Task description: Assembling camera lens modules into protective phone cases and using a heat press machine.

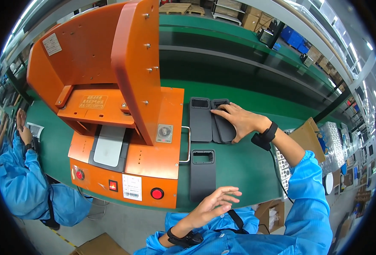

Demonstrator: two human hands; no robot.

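My right hand [241, 120] spans a dark grey plastic housing [225, 128], fingers at its far left edge and thumb at its near right edge. That housing sits slightly tilted over another one, most of which it hides. Just left lies a similar housing [200, 123] with a rectangular window at its far end. A separate housing [203, 180] rests nearer me beside the orange machine. My left hand [213, 206] hovers at the table's front edge by this near housing, fingers spread and holding nothing.
An orange press-like machine [145, 168] with red buttons and a metal side handle stands left, a light grey plate [109, 146] in its bed. Trays of small parts [282, 172] and an open cardboard box [307, 138] are at right. A co-worker in blue [22, 178] sits far left.
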